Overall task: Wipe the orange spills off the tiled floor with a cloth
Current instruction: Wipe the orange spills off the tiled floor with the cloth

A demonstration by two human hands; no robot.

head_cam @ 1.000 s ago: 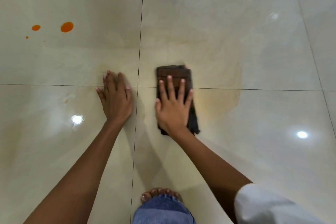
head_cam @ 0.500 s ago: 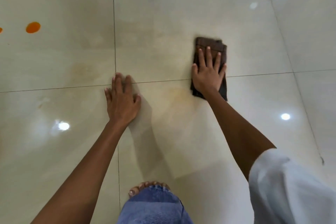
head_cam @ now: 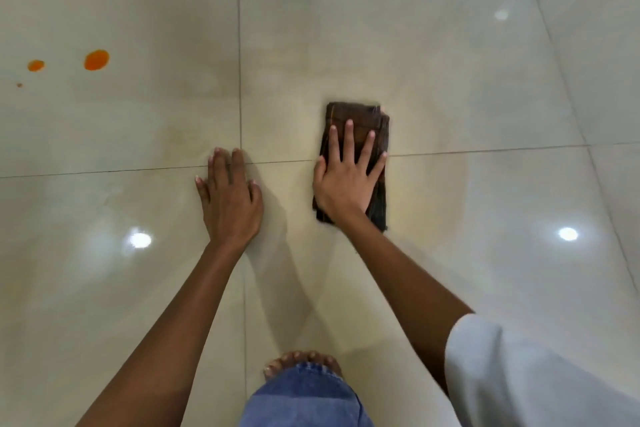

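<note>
Brown cloth point(head_cam: 355, 113), folded into a long pad, lies flat on the floor point(head_cam: 450, 73) just right of centre frame, straddling the horizontal grout line point(head_cam: 485, 150). Right hand point(head_cam: 346, 184) is planted on top of it, palm down, fingers straight and fanned. It is pressing, not gripping, with nothing curled round the fabric. The cloth's top edge shows beyond the fingertips, and its right edge and lower corner peek out beside the wrist.

Over to the left hand point(head_cam: 232, 204): it sits left of the cloth and apart from it, flat on bare tile. Its fingers are straight and close together, and its fingertips are at the spot where the grout lines cross. It holds nothing at all.

The spills are up in the upper left of the frame, well apart from both hands, all on one tile. There is a big spot point(head_cam: 96, 60), a small spot point(head_cam: 36, 65) to its left, and a tiny speck point(head_cam: 19, 84) lower left again. All three are bright orange against the cream tile.

A faint yellowish film point(head_cam: 446, 184) tints the tiles around the cloth, with a curved edge showing to the right. Bright glints point(head_cam: 139, 240) of light shine off the glossy floor at lower left, right and upper right.

At bottom centre, bare toes point(head_cam: 304, 359) show just above a blue denim knee point(head_cam: 304, 399). A white sleeve point(head_cam: 519, 378) fills the lower right corner.
</note>
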